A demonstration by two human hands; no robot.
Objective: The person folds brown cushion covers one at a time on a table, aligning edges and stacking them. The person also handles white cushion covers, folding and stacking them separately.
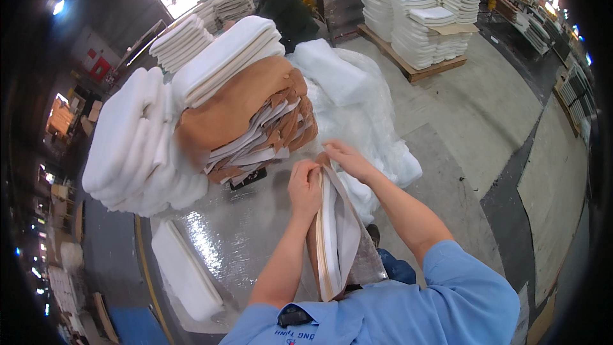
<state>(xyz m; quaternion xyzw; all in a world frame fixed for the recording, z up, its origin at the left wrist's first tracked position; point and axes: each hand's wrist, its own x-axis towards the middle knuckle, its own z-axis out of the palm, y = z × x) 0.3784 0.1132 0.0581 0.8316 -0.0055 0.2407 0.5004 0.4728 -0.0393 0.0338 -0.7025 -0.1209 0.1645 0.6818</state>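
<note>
A long, padded foam panel (pixel 329 223) with white and cream layers stands on edge in front of me, its near end against my body. A brown cover (pixel 312 252) with a pale grey backing (pixel 348 233) lies along both its sides. My left hand (pixel 305 186) is closed on the panel's left side near the far end, fingers bent over the edge. At the far tip, my right hand (pixel 345 158) grips the cover with bent fingers; its fingertips are partly hidden. Just beyond is a tall stack of brown covers (pixel 239 99) with grey undersides.
White padding stacks (pixel 124 140) stand on the shiny table (pixel 249 236) at left, with a single white pad (pixel 185 271) nearer me. Clear plastic wrap (pixel 367 102) bulges at centre right. A person (pixel 284 13) works beyond. Farther right, a wooden pallet (pixel 415 73) bears white pads.
</note>
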